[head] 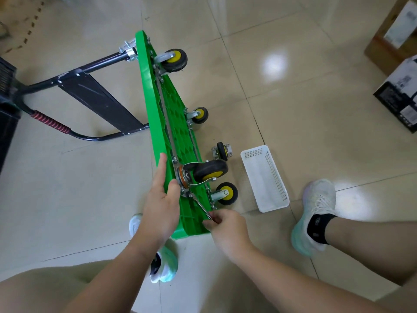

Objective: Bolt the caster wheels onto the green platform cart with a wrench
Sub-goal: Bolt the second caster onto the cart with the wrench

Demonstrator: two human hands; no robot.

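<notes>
Two-handed at the near end: steadying the green cart point(155, 123), standing on its long edge on the floor point(293, 86), with the left hand point(161, 204), fingers straight along the rim, thumb pressing the underside; pinching the tail of the wrench point(200, 204) in the curled fingers of the right hand point(225, 227); angling the wrench up and left from that grip toward the near caster point(209, 173) and its plate; failing to make out what the wrench head is seated on; leaving a loose caster point(222, 151) beside the basket point(265, 179).
</notes>
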